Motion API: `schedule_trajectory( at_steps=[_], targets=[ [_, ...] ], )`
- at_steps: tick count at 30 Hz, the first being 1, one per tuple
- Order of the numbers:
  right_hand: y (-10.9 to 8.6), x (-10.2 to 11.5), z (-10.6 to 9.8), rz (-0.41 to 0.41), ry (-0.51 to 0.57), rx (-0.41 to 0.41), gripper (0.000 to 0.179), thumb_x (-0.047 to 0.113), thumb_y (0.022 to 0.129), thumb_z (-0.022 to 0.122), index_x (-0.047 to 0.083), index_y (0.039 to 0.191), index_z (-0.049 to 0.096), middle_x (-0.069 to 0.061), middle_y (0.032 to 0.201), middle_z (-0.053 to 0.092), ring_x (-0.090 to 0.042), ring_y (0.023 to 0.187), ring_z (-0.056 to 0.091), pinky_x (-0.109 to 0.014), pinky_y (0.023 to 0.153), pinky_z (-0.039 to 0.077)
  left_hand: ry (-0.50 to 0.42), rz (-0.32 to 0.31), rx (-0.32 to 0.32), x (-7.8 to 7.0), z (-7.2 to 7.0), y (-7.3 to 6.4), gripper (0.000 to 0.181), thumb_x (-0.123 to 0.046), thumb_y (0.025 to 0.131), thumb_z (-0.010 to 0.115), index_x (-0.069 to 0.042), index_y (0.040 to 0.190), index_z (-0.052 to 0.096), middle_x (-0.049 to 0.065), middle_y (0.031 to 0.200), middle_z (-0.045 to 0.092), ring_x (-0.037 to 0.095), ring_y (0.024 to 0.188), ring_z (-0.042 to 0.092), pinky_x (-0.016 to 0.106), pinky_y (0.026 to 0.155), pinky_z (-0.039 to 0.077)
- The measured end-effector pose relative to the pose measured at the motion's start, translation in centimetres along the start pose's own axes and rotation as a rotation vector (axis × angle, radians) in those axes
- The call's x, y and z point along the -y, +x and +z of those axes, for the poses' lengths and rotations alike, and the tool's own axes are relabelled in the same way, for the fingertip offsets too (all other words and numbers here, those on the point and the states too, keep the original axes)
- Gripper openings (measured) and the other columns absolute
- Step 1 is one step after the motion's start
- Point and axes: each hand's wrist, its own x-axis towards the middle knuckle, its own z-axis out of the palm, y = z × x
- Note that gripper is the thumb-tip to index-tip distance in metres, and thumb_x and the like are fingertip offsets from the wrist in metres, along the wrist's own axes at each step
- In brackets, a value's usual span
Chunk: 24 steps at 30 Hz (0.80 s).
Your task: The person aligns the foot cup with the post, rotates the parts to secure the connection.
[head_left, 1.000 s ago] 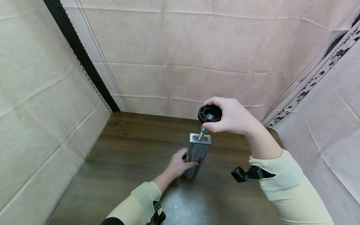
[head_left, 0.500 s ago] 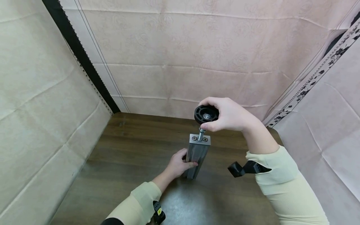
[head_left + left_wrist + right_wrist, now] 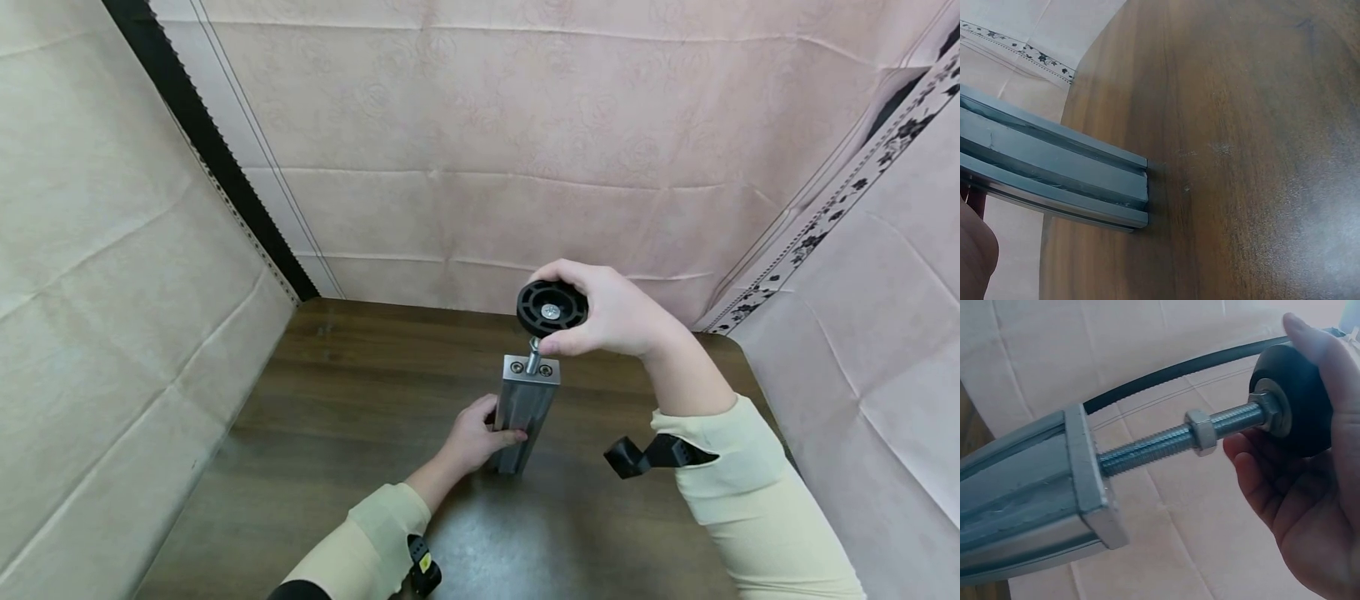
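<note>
My left hand (image 3: 472, 437) grips a grooved aluminium profile (image 3: 521, 412) from its left side, thumb across the near face. The profile stands on end, and the left wrist view has its lower end (image 3: 1138, 194) right at the wooden tabletop. A metal end plate (image 3: 532, 370) with two screws caps its top. Out of that plate runs the threaded stud (image 3: 1147, 448) of a levelling foot, carrying a hex nut (image 3: 1202, 432) partway along. With thumb and fingers round its rim, my right hand (image 3: 618, 310) holds the foot's black round base (image 3: 551, 310).
The brown wooden tabletop (image 3: 360, 400) lies beneath both hands. Pale cloth walls stand at the back (image 3: 525, 125), on the left (image 3: 112, 292) and on the right (image 3: 885, 333). Black wrist cameras are strapped to both sleeves.
The right hand and forearm have shifted slightly left with the foot's base, whose top face now tilts more toward the head camera. The left hand and the profile stay nearly still.
</note>
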Motion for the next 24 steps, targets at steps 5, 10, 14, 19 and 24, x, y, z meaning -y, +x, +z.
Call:
schedule_trajectory(
  at_steps=[5, 10, 14, 19, 24],
  targets=[
    [-0.1, -0.7, 0.8, -0.094, 0.088, -0.058, 0.059, 0.019, 0.065, 0.084, 0.000, 0.114, 0.056, -0.008, 0.097, 0.063, -0.018, 0.086, 0.058, -0.026, 0.076, 0.047, 0.010, 0.012, -0.003, 0.0, 0.1, 0.0, 0.050, -0.035, 0.075, 0.078, -0.016, 0.118, 0.061, 0.001, 0.111, 0.060, 0.021, 0.103, 0.056, 0.042, 0.085, 0.048],
    [-0.3, -1.3, 1.6, -0.137, 0.122, -0.127, 0.066, 0.030, 0.065, 0.085, -0.003, 0.114, 0.055, -0.009, 0.097, 0.063, -0.016, 0.086, 0.058, -0.025, 0.078, 0.046, 0.010, 0.022, -0.011, 0.0, 0.0, -0.1, 0.050, -0.034, 0.075, 0.078, -0.014, 0.117, 0.061, 0.003, 0.111, 0.060, 0.021, 0.103, 0.056, 0.043, 0.086, 0.048],
    [-0.6, -1.3, 2.2, -0.070, 0.125, -0.191, 0.069, 0.035, 0.064, 0.085, 0.000, 0.115, 0.054, -0.008, 0.097, 0.062, -0.016, 0.086, 0.057, -0.026, 0.078, 0.045, 0.003, 0.024, -0.008, 0.0, 0.0, -0.1, 0.049, -0.034, 0.076, 0.078, -0.013, 0.117, 0.061, 0.003, 0.111, 0.059, 0.021, 0.103, 0.056, 0.043, 0.086, 0.047],
    [-0.9, -0.9, 3.0, 0.037, 0.105, -0.270, 0.068, 0.033, 0.064, 0.086, 0.004, 0.116, 0.054, -0.007, 0.099, 0.062, -0.018, 0.084, 0.056, -0.029, 0.075, 0.046, 0.002, 0.025, -0.008, 0.0, 0.1, -0.1, 0.048, -0.034, 0.076, 0.077, -0.014, 0.116, 0.061, 0.002, 0.110, 0.059, 0.021, 0.102, 0.056, 0.043, 0.086, 0.047],
    [-1.0, -0.3, 3.8, 0.130, 0.033, -0.352, 0.062, 0.026, 0.064, 0.085, 0.008, 0.115, 0.055, -0.005, 0.100, 0.063, -0.018, 0.085, 0.056, -0.034, 0.074, 0.046, 0.015, 0.025, -0.019, 0.3, 0.1, -0.1, 0.046, -0.036, 0.075, 0.078, -0.015, 0.113, 0.062, 0.001, 0.107, 0.059, 0.020, 0.101, 0.057, 0.041, 0.084, 0.048]
  ],
)
